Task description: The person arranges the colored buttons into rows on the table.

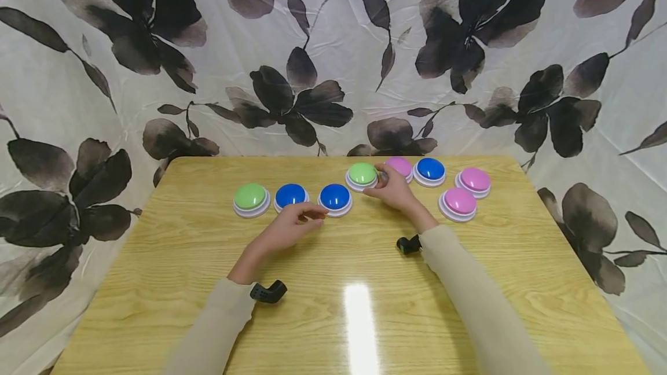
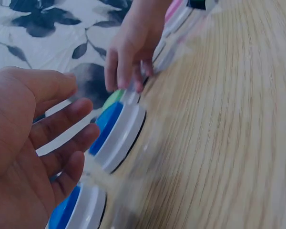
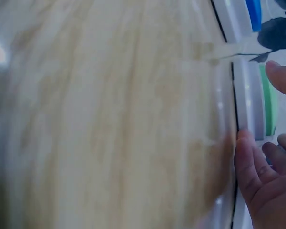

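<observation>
My left hand (image 1: 293,225) hovers in front of two blue push buttons, fingers loosely bent and nothing held. One blue button (image 1: 335,198) is by its fingertips; the other blue button (image 1: 289,194) is partly covered by the hand. In the left wrist view the palm and spread fingers of the left hand (image 2: 33,138) show beside both domes. My right hand (image 1: 394,190) is at the right edge of a green push button (image 1: 362,174). In the right wrist view its fingertips (image 3: 245,137) are right at the button's white base, with the thumb apart from the green dome (image 3: 269,102).
Another green button (image 1: 250,197) stands at the row's left end. Beyond the right hand are a partly hidden pink button (image 1: 399,167), a blue button (image 1: 429,170) and two more pink buttons, one at the front (image 1: 460,202). A floral cloth (image 1: 292,33) hangs behind the wooden table (image 1: 312,305).
</observation>
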Available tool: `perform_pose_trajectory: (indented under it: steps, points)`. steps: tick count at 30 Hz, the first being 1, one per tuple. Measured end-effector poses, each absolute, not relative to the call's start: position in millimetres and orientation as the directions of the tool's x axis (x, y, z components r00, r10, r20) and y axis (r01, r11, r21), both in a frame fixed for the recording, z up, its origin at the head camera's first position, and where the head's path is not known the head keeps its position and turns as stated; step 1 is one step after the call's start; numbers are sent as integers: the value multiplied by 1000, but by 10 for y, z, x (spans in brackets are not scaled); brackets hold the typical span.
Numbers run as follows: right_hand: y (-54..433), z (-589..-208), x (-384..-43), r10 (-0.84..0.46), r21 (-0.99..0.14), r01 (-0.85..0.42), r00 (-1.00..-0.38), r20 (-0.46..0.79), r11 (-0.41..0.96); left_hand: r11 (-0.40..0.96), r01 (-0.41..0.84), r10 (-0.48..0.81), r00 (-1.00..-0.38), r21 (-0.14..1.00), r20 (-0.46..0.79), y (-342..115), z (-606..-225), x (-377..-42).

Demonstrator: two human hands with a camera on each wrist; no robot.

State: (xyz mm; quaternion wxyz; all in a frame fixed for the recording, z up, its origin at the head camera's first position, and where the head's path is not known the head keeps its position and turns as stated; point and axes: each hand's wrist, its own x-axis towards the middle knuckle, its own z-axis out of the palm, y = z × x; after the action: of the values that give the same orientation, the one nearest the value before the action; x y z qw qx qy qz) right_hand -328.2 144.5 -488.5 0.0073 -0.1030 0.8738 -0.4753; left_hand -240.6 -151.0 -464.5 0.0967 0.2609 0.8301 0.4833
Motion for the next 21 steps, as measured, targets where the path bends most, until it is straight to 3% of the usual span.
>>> perform_pose_trajectory:
  steps: [13,21]
  points:
    - [1323,-4943,-3387,-184,-762,-205,-976,115,614,363,353,606,-793,862,70,-1205,-4724,-2491]
    - [1289,-4941,-3391,-158,-733,-170,-984,86,659,360,355,603,-794,863,75,-1168,-4827,-2478]
